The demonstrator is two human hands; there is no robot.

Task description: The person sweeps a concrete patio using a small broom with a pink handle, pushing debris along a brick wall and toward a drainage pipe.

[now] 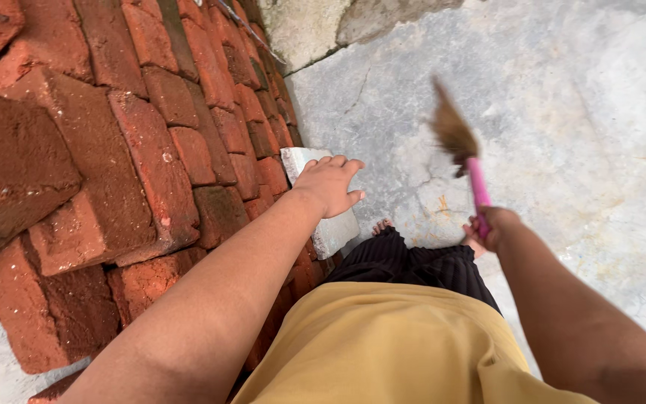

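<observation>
My left hand [330, 184] rests on top of a flat grey stone slab [336, 228] that leans against a stack of red bricks [136, 142]; the fingers curl over the slab's upper edge. My right hand [490, 227] is closed around the pink handle of a small broom [463, 153], whose brown bristles point up and away, blurred. The broom is held in the air above the concrete floor, to the right of the slab and apart from it.
The red brick stack fills the left side, stepping down toward the floor. Grey cracked concrete floor [562, 120] spreads to the right. A rough plastered wall base [323, 26] stands at the top. My bare toes [381, 224] show below the slab.
</observation>
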